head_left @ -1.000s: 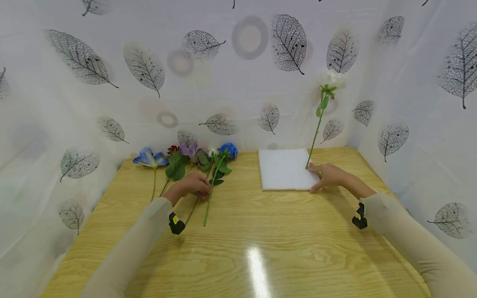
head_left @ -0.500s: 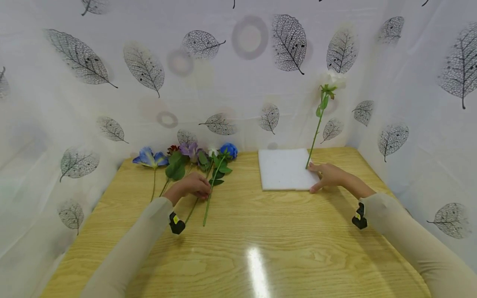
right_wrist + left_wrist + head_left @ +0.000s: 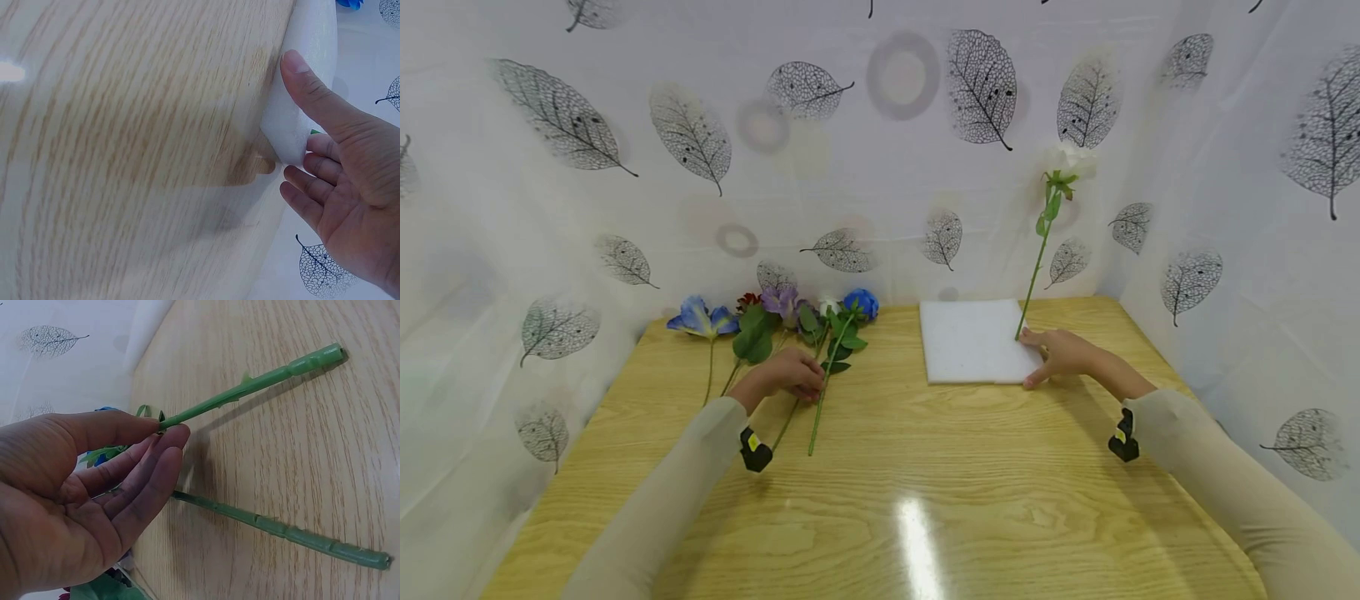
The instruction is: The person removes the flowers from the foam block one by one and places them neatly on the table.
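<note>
My left hand (image 3: 790,375) pinches the green stem (image 3: 231,395) of a blue artificial rose (image 3: 860,302) between thumb and fingers. The rose's head lies at the table's back, and its stem's lower end points towards me. Under that hand a second green stem (image 3: 281,530) lies on the wood. My right hand (image 3: 1063,352) rests against the right side of a white foam block (image 3: 973,342), thumb extended along the front edge. Upright from the block, beside the right fingertips, rises a white artificial rose (image 3: 1070,162) on a long stem.
Left of the blue rose lie a purple flower (image 3: 782,304), a dark red flower (image 3: 748,302), a small white flower (image 3: 828,307) and a blue-petalled flower (image 3: 700,318). The wooden table (image 3: 910,450) meets a leaf-patterned curtain (image 3: 880,183) behind.
</note>
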Action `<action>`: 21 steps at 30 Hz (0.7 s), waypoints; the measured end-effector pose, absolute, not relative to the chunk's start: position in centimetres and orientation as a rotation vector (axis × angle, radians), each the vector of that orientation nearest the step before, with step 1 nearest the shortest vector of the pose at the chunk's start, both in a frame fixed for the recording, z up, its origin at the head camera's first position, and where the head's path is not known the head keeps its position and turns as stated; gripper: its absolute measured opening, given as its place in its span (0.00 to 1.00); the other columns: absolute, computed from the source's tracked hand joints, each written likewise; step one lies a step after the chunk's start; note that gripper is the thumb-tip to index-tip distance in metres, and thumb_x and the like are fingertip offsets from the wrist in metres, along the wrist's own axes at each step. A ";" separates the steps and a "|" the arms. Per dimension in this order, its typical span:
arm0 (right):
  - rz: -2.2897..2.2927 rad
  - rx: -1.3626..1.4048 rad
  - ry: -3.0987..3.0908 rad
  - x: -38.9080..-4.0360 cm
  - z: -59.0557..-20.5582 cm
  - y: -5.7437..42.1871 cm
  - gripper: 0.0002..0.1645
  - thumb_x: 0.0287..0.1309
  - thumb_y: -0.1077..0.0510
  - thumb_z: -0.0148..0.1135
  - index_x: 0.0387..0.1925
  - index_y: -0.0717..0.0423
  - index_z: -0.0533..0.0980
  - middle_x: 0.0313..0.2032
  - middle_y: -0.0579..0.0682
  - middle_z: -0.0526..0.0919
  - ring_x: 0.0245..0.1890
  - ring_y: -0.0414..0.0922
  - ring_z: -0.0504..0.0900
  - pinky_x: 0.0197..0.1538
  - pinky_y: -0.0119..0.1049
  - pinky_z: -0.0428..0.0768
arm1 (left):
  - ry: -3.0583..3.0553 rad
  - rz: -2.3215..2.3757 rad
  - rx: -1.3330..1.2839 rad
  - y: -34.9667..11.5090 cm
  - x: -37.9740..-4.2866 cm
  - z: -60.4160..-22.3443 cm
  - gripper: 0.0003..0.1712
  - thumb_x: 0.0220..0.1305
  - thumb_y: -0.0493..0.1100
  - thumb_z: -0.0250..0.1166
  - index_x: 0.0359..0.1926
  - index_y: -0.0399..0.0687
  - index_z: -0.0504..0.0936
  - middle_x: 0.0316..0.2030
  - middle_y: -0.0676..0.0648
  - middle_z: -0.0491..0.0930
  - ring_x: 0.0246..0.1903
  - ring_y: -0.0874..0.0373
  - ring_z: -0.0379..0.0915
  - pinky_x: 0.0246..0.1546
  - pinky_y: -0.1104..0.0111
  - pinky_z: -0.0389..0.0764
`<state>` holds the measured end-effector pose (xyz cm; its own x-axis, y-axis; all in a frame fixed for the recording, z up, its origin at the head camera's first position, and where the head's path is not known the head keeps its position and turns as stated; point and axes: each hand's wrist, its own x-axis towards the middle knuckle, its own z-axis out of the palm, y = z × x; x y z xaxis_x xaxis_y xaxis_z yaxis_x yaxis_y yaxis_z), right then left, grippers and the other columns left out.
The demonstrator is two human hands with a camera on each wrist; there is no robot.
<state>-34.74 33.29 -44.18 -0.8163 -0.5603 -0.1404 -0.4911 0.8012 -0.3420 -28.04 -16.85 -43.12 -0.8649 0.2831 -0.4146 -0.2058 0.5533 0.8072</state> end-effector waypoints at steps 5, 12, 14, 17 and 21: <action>-0.424 -0.810 2.756 -34.6 -44.0 33.2 0.64 0.44 0.41 0.82 0.71 0.73 0.61 0.72 0.71 0.59 0.71 0.73 0.59 0.71 0.66 0.64 | 2.282 1.283 0.057 -16.9 -28.1 -42.9 0.19 0.69 0.34 0.64 0.56 0.25 0.79 0.40 0.37 0.87 0.31 0.58 0.85 0.43 0.59 0.89; -0.428 -0.806 2.754 -34.4 -43.9 33.2 0.63 0.45 0.42 0.82 0.71 0.73 0.61 0.72 0.71 0.60 0.71 0.73 0.60 0.71 0.66 0.64 | 2.286 1.266 0.089 -17.2 -28.5 -42.3 0.21 0.69 0.36 0.63 0.57 0.25 0.79 0.43 0.36 0.87 0.36 0.56 0.86 0.46 0.58 0.89; -0.429 -0.805 2.753 -34.4 -43.9 33.2 0.63 0.45 0.42 0.82 0.71 0.73 0.61 0.72 0.71 0.60 0.71 0.73 0.60 0.71 0.66 0.65 | 2.280 1.275 0.087 -17.2 -28.5 -42.2 0.21 0.69 0.36 0.63 0.58 0.25 0.78 0.43 0.36 0.87 0.36 0.55 0.87 0.46 0.58 0.89; -0.428 -0.804 2.752 -34.4 -43.9 33.2 0.63 0.45 0.42 0.82 0.71 0.73 0.61 0.72 0.71 0.59 0.71 0.73 0.60 0.71 0.66 0.65 | 2.284 1.287 0.083 -17.0 -28.6 -42.0 0.21 0.69 0.37 0.63 0.58 0.26 0.79 0.42 0.37 0.88 0.36 0.54 0.87 0.47 0.57 0.89; -0.429 -0.806 2.751 -34.5 -44.0 33.2 0.63 0.44 0.42 0.82 0.71 0.73 0.61 0.72 0.71 0.60 0.71 0.73 0.60 0.71 0.66 0.65 | 2.301 1.296 0.091 -16.5 -28.9 -41.7 0.22 0.69 0.37 0.63 0.59 0.25 0.78 0.42 0.37 0.87 0.35 0.56 0.86 0.47 0.57 0.89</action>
